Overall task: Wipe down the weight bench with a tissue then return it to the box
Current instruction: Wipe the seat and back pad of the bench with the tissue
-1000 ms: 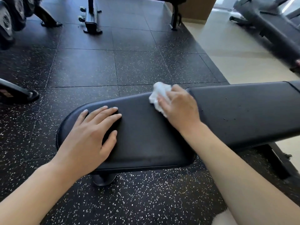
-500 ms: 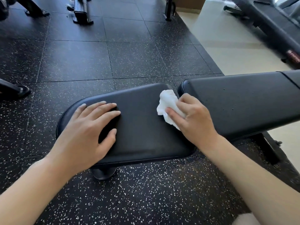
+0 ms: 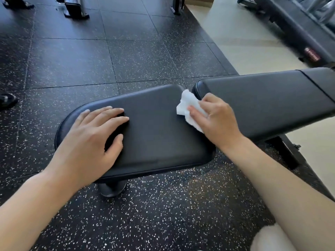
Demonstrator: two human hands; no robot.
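Pressing tissue (image 3: 188, 109) onto bench (image 3: 159, 127) seat pad, at the gap beside the back pad: right hand (image 3: 217, 120), fingers curled over it; left hand (image 3: 90, 140) flat, fingers spread, on seat's rounded end

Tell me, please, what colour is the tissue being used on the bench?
White; the head view shows the tissue crumpled under the right hand.
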